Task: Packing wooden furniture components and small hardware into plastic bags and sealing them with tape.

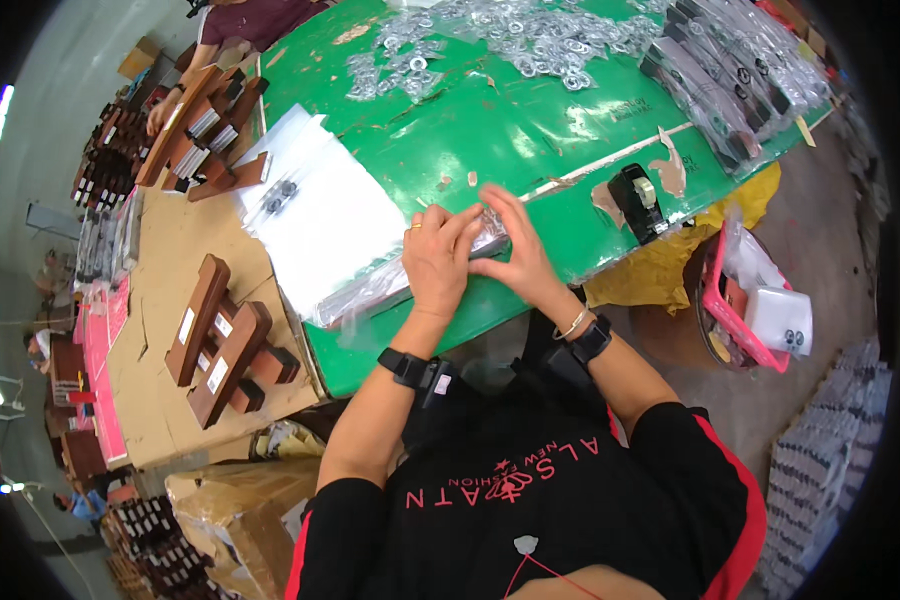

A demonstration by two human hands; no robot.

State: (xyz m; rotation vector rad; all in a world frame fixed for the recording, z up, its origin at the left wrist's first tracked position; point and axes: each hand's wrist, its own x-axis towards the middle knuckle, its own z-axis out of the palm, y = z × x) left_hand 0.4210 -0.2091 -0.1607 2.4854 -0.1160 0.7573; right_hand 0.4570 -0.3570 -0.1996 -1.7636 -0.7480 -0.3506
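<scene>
A long package wrapped in clear plastic lies along the near edge of the green table. My left hand lies over it, fingers bent down onto the wrapping. At the package's right end, my right hand curves around it, thumb on the near side and slightly blurred fingers on the far side. Between the hands, crumpled film hides what is inside. Left of my hands lies a stack of clear plastic bags, with small dark round parts showing on it.
A black tape dispenser stands right. Small bagged rings cover the far table, beside plastic-wrapped dark pieces. Brown wooden pieces rest on cardboard at left. A pink basket stands lower right. Another person is at far left.
</scene>
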